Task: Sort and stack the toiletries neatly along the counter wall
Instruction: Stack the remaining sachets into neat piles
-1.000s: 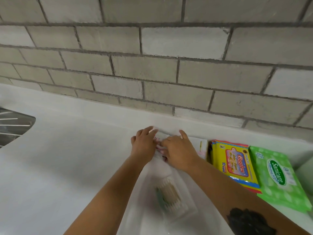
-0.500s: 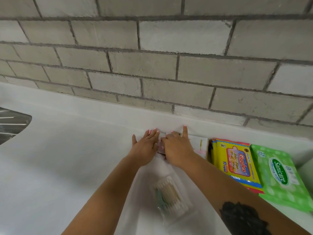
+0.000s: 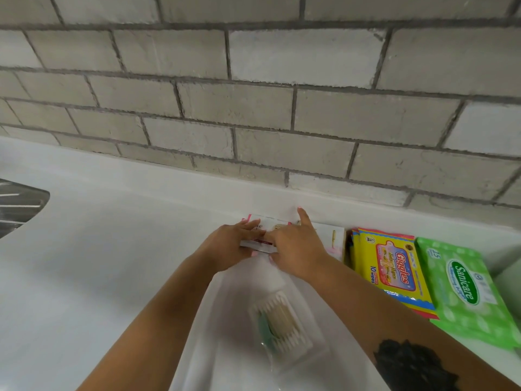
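Note:
My left hand (image 3: 229, 248) and my right hand (image 3: 298, 246) meet over a small white box (image 3: 263, 244) with a dark red stripe, lying at the foot of the wall. My left hand grips its left end, fingers on top and thumb at the near edge. The right hand covers its right part, thumb at the near edge, index finger stretched out to the white ledge. Another white box (image 3: 335, 238) lies just to the right, partly under my right hand. Beside it sit a yellow Giggles wipes pack (image 3: 392, 266) and a green Sanicare pack (image 3: 462, 286).
A clear plastic bag with a case of cotton swabs (image 3: 282, 323) lies between my forearms. The grey brick wall (image 3: 253, 108) rises behind the white counter (image 3: 98, 263). A steel sink edge (image 3: 17, 204) shows at far left.
Both hands have slid the white box a little farther toward the wall, and my right index finger now reaches the ledge. The wipes packs have not moved.

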The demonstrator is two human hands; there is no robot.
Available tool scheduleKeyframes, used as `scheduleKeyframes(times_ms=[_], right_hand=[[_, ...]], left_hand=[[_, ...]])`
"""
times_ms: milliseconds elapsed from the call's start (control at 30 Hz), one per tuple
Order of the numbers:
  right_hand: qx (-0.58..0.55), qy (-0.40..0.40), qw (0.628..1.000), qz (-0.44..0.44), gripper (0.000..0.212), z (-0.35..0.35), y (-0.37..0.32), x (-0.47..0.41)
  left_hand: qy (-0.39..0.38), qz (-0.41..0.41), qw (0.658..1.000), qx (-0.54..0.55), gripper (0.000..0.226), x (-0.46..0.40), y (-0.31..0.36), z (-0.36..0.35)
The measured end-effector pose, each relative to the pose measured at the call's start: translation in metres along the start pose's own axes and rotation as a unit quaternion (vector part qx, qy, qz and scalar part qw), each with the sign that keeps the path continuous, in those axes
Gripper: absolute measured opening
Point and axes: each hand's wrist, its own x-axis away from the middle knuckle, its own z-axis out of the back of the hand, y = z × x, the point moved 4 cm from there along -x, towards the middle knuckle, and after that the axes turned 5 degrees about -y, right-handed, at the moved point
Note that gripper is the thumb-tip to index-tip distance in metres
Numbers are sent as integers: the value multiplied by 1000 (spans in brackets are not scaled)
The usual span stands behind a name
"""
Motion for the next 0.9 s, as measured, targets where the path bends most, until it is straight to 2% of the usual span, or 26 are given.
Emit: scheduleKeyframes(times_ms=[267,400,500,900], right_hand=[[-3,1,1000,-15,35,-7,0,-2],[-33,13,999,-35,41,-2,4,0],[-34,22,998,-48,39,0,7,2],[-16,2,999,-38,40,-10,5,3]], left_hand=[[11,8,999,42,54,-1,-1,-1],[46,51,990,119,85,4,1,4],[26,65,990,119,101,4,4,2],[-2,79,995,59,97,2,10,3]])
